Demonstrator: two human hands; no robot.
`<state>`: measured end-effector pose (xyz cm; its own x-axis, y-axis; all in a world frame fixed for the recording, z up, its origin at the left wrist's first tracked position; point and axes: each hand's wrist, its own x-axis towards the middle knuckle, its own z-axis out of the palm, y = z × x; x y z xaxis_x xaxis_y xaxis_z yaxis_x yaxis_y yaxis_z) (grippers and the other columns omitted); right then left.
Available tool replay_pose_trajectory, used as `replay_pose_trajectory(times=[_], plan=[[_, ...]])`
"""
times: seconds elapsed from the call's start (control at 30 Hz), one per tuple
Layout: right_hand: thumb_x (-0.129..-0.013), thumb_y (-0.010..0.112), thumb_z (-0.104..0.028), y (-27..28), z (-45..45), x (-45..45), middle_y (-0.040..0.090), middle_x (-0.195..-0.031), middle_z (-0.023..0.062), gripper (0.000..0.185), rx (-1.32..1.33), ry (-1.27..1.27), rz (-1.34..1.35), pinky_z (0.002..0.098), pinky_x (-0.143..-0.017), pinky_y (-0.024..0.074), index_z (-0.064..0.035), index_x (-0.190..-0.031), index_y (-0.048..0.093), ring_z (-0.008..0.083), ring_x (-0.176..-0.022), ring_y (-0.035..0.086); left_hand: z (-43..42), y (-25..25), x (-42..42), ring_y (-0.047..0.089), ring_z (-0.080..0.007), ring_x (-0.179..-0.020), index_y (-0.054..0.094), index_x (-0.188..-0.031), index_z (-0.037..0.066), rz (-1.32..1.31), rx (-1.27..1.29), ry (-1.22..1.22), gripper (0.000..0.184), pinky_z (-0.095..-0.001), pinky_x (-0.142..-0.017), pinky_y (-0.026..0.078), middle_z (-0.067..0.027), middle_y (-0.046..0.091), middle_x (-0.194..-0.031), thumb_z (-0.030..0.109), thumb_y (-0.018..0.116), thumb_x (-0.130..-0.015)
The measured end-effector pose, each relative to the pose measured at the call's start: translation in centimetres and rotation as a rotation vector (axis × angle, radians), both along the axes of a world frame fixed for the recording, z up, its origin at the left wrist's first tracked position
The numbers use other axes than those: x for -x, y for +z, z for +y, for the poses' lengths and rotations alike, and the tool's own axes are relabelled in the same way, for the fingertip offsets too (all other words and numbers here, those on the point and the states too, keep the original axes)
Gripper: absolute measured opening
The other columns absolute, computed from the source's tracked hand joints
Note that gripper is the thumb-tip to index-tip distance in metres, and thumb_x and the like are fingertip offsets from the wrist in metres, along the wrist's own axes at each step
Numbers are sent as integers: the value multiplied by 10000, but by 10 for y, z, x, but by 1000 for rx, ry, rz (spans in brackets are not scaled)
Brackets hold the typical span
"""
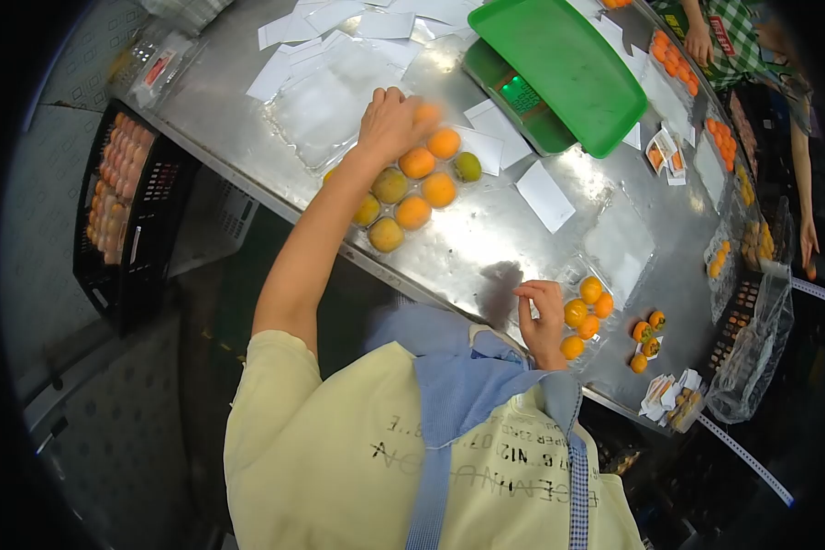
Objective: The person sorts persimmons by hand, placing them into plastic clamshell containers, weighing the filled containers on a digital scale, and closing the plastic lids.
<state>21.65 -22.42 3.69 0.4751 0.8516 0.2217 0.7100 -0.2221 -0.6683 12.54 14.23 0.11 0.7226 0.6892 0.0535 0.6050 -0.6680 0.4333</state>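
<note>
On the metal table, my left hand (396,124) is over a clear tray of orange and green fruit. Its fingers are closed on a blurred orange fruit (426,114) at the tray's upper end. Orange fruits (417,163) and greenish ones (390,185) sit in the tray in rows. A small green fruit (467,166) lies at the tray's right side. My right hand (543,316) hovers near the table's front edge, fingers curled together, with nothing visible in them. Just right of it stands a clear pack of orange fruits (589,290).
A green scale (559,73) with a lit display stands at the back. White papers (545,195) and stacked clear trays (339,96) lie around. Crates of fruit (142,197) are at the left. Another person's hand (698,44) and arm show at the upper right.
</note>
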Motion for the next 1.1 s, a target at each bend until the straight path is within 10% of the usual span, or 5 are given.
replay_pose_trajectory(times=[0.5, 0.8, 1.1], plan=[[-733, 614, 100, -12, 0, 2, 616, -880, 105, 166, 38, -126, 158, 320, -704, 473, -25, -836, 653, 265, -816, 588, 8, 9, 5, 589, -257, -1000, 538, -1182, 69, -406, 208, -177, 437, -358, -857, 485, -103, 611, -1051, 77, 704, -778], [-731, 611, 103, -7, 15, -1, 622, -905, 108, 181, -13, -122, 211, 307, -696, 483, -25, -851, 659, 258, -827, 604, -72, 49, 19, 536, -280, -1164, 370, -1354, -27, -1257, 1829, -68, 431, -408, -989, 467, -162, 450, -1343, 129, 475, -966], [-740, 608, 115, 41, 49, -11, 618, -915, 95, 200, -212, -54, 218, 260, -604, 477, -26, -869, 666, 183, -742, 609, -140, 33, 7, 534, -245, -1095, 344, -1387, 5, -1090, 2297, -284, 554, -403, -921, 473, -165, 458, -1322, 236, 531, -919]])
